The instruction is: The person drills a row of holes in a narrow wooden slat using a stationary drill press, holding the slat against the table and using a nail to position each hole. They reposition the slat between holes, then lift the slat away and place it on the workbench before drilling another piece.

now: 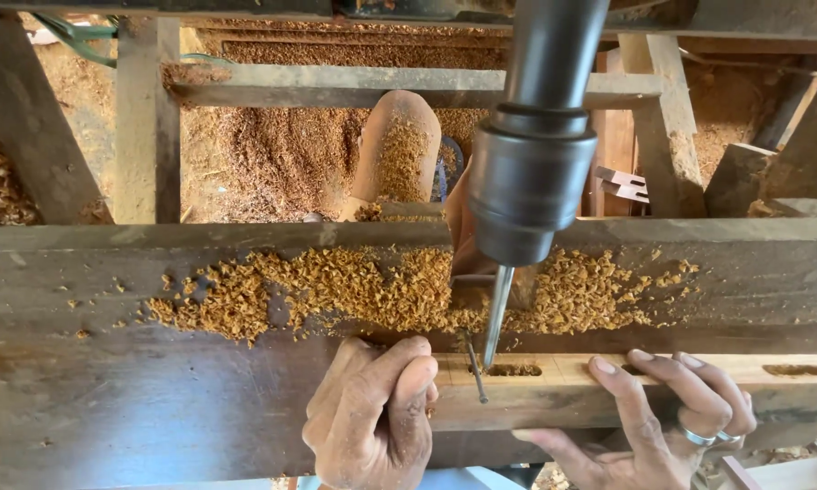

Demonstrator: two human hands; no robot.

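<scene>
Head view of a mortising set-up. A pale wooden rail [572, 386] lies along the near edge of a dark, worn machine table [109, 399], its long axis running from 9 o'clock to 3 o'clock across the frame. The left hand [372, 413] is closed over the rail's left end, fingers curled down on its top face. The right hand [672, 413] lies open, fingers spread flat on the rail further toward 3 o'clock, with rings on two fingers.

Between the hands, at 12 o'clock from both, a drill bit [497, 313] descends from a dark steel chuck [531, 195] and meets the rail at a slot [515, 369] cut along the rail's axis. The left hand is the nearer to the bit, just beside it; the right sits a little farther off. A second slot [795, 369] shows toward 3 o'clock, beyond the right hand. A thin metal pin [476, 374] seems to stand just beside the left fingers, though its purpose is unclear. Wood shavings [381, 290] lie heaped on the table behind the rail.
</scene>
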